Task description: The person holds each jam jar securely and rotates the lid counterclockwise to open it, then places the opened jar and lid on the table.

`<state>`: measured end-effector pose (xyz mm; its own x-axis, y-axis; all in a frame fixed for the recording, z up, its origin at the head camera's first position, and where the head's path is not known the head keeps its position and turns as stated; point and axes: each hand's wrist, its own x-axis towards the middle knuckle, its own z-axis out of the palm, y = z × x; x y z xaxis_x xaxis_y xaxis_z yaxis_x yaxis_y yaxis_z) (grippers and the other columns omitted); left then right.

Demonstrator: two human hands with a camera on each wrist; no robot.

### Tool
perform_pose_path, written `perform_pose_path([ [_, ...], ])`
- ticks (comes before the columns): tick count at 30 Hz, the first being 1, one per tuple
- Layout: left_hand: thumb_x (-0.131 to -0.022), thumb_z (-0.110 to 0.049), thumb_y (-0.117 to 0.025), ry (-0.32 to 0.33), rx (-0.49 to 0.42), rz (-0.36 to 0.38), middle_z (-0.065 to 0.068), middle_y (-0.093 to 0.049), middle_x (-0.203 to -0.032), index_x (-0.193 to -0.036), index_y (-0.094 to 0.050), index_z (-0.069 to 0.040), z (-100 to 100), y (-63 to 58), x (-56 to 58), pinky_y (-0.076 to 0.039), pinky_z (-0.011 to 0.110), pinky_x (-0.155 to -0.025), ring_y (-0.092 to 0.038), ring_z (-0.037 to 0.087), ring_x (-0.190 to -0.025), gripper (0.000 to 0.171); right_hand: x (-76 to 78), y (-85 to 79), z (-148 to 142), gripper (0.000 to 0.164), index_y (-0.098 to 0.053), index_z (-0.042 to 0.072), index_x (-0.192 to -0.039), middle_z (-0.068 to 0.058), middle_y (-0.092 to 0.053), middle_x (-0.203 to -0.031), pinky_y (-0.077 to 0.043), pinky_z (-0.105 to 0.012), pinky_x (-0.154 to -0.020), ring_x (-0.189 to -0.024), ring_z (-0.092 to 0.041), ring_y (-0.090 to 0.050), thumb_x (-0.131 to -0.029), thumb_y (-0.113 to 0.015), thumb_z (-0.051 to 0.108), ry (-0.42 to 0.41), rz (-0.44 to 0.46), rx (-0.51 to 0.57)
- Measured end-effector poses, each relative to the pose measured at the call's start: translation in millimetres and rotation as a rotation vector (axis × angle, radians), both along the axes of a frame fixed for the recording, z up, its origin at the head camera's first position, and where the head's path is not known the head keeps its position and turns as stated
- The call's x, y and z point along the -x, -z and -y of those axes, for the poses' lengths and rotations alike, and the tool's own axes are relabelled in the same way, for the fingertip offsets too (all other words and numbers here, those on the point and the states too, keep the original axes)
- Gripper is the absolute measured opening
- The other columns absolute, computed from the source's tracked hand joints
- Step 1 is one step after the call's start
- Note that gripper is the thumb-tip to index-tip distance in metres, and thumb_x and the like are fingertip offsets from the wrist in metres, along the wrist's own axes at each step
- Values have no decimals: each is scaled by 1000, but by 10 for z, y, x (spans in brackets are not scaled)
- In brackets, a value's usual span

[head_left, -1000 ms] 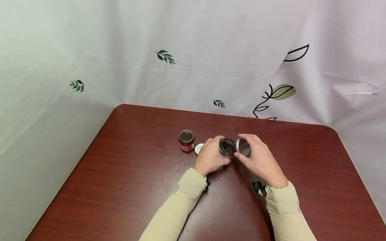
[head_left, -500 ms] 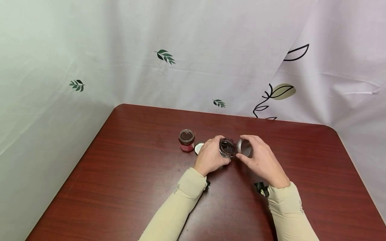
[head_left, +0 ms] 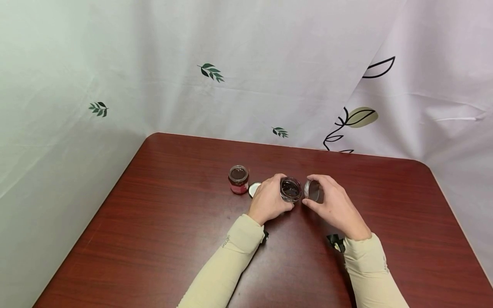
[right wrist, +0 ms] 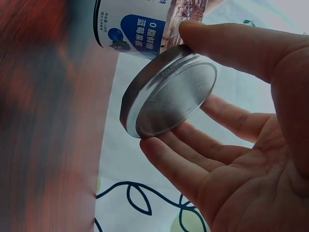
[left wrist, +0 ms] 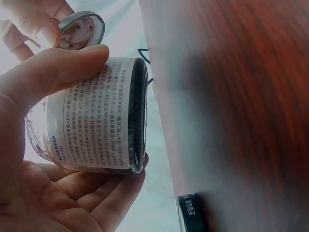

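Observation:
In the head view my left hand (head_left: 271,199) grips an opened glass jam jar (head_left: 290,190), dark jam showing in its mouth. The left wrist view shows the thumb and fingers round its white printed label (left wrist: 96,116) and a gap between the jar's base and the table. Blueberries are pictured on the label in the right wrist view. Just to the right, my right hand (head_left: 336,204) pinches a silver jar lid (right wrist: 169,96) by its edge, thumb on one side and fingertips on the other. This lid stands tilted beside the jar's mouth, apart from it in the head view.
A second open jam jar (head_left: 239,179) with a red label stands on the dark red wooden table (head_left: 161,205), left of my left hand. Beside it lies another lid (head_left: 253,189), pale side up, partly covered by that hand. A white curtain (head_left: 246,102) hangs behind the table.
My right hand has shifted slightly right with the lid, widening the gap to the jar's mouth. My left hand and its jar stay nearly in place.

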<state>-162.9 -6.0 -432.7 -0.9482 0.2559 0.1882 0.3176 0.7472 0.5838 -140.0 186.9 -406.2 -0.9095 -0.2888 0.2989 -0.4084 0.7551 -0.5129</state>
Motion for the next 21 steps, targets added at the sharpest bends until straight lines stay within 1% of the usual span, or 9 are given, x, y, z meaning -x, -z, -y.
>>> perform_pose_path([
  [11,-56,-29,-83,0,-8,13,0,-64,-101,-122,-52,-12,2,14,9,-48,29,-75,-61,16,-87,75,-8,34,-43,58,-53,7,-120,-8,-56,-113,-41,-43,-85,-103,-25,-53,-70,-79,23,13,10,-11],
  [21,-58,-28,-83,-1,1,39,1,-64,-101,-122,-51,-11,-2,33,13,-48,29,-76,-61,16,-87,74,-15,67,-76,59,-52,8,-119,-7,-57,-109,-43,-43,-83,-100,-25,-56,-69,-81,23,20,27,8],
])
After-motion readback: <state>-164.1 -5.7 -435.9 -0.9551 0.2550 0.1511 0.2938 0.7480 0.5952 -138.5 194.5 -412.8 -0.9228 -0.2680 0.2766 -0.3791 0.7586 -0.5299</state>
